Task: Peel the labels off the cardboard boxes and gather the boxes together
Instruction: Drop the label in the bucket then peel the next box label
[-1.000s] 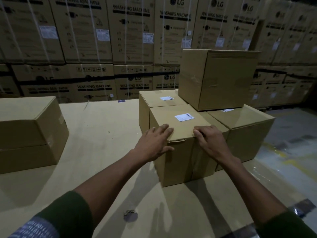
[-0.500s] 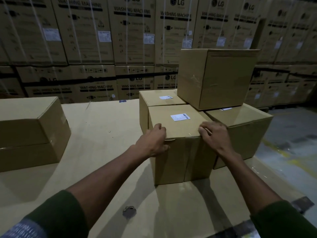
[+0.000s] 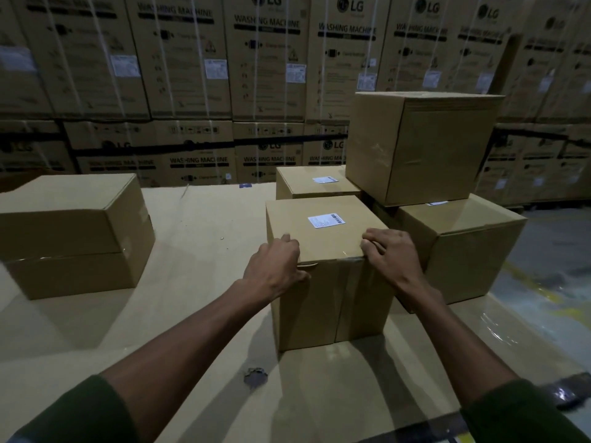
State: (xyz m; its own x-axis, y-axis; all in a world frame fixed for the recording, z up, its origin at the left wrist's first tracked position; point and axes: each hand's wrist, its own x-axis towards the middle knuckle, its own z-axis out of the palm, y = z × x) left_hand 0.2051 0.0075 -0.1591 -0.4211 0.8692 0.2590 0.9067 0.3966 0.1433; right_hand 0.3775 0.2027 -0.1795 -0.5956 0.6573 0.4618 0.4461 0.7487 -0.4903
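A brown cardboard box [image 3: 323, 302] stands on the cardboard-covered surface [image 3: 198, 238] with a white label [image 3: 326, 220] on its top. My left hand [image 3: 276, 270] grips its near left top corner, fingers curled over the edge. My right hand [image 3: 388, 255] grips the near right top corner. Behind it sits a second box [image 3: 307, 187] with its own label [image 3: 325, 179]. To the right is a third box [image 3: 467, 251], a label [image 3: 436, 203] peeking out from under a larger box [image 3: 422, 148] stacked on top.
A wide low box [image 3: 73, 235] lies at the left. A wall of strapped washing machine cartons [image 3: 198, 75] fills the background. A dark scrap [image 3: 255, 376] lies on the surface near me. The surface's right edge drops to a shiny floor [image 3: 556, 282].
Both hands went from lying flat on the box top to curling over its near corners. The box has turned and shifted slightly left, away from the box on the right.
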